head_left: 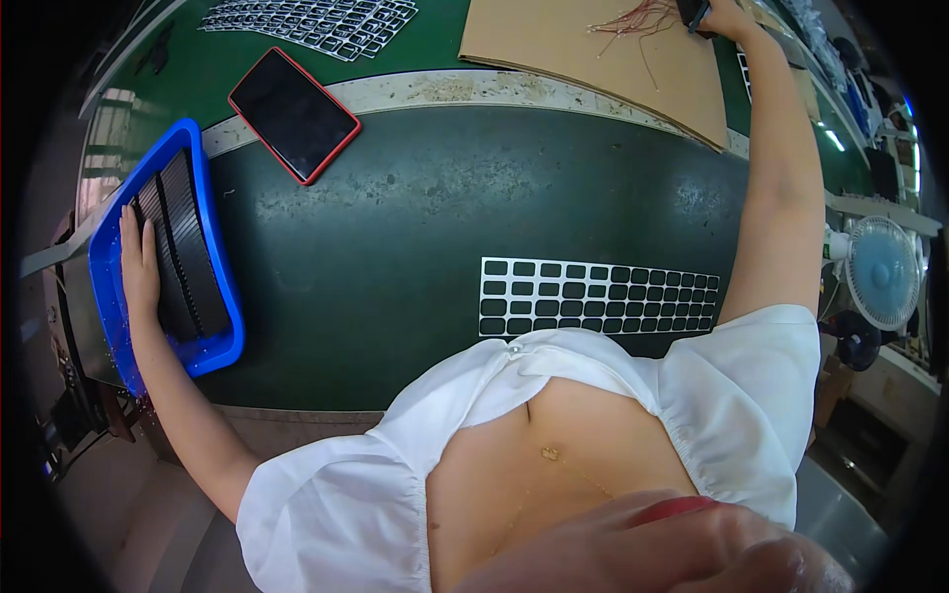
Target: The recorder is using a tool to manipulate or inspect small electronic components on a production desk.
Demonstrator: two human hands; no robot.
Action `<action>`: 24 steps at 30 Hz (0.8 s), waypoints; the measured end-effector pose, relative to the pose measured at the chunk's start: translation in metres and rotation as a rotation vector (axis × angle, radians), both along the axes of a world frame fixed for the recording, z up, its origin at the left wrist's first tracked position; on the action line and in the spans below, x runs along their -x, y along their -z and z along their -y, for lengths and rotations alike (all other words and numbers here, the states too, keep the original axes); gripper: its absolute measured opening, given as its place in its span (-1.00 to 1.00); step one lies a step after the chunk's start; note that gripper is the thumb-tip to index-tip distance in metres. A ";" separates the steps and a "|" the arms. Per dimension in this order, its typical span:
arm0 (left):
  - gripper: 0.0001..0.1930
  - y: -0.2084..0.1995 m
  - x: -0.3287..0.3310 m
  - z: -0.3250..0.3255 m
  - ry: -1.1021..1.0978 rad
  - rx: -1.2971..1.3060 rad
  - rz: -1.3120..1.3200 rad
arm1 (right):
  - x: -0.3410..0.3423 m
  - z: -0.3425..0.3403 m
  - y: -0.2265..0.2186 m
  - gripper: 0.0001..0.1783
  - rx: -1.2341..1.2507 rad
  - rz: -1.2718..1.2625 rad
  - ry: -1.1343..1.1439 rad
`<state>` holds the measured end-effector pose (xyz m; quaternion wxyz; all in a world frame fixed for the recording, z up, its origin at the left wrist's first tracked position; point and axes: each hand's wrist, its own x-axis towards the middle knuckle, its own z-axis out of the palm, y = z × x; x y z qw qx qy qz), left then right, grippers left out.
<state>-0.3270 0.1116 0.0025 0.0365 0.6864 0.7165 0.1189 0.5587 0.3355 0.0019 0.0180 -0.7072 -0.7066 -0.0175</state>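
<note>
My left hand [140, 265] reaches into a blue plastic tray [219, 247], its fingers stretched out along the tray's left inner side. Beside those fingers lie rows of thin black strips [183, 237], packed close together. At the top right my right hand [728, 20] is closed round a small dark object [695, 14], cut off by the frame's upper edge, so its kind cannot be made out. Just left of it a bundle of thin reddish wires [641, 20] spreads over a sheet of brown cardboard [583, 54].
A white grid sheet with dark openings [598, 296] lies close to my body on the dark green table [395, 257]. A phone in a red case [297, 117] rests farther back. More grid sheets [316, 22] overlap at the far left. A small fan [882, 272] stands at the right.
</note>
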 end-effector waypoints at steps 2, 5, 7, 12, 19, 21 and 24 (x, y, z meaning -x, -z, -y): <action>-0.51 0.002 -0.002 0.000 -0.007 0.003 0.003 | -0.001 -0.005 0.004 -0.37 0.003 -0.013 -0.015; -0.51 0.005 -0.004 0.004 -0.019 -0.002 0.013 | 0.006 -0.007 0.001 -0.36 -0.003 -0.027 -0.038; -0.51 0.006 -0.005 0.005 -0.024 -0.007 0.019 | 0.008 -0.006 -0.002 -0.35 -0.008 -0.037 -0.051; -0.52 0.002 -0.004 0.008 -0.039 -0.023 0.016 | 0.021 -0.003 -0.003 -0.33 -0.023 -0.080 -0.086; -0.52 -0.014 -0.036 0.004 -0.044 -0.039 0.017 | 0.018 -0.003 -0.008 -0.30 -0.039 -0.135 -0.118; -0.52 -0.028 -0.064 -0.003 -0.035 -0.046 0.020 | 0.016 0.000 -0.005 -0.29 -0.047 -0.148 -0.116; -0.52 -0.008 0.000 0.006 -0.058 -0.063 0.003 | 0.026 0.000 -0.009 -0.28 -0.062 -0.189 -0.152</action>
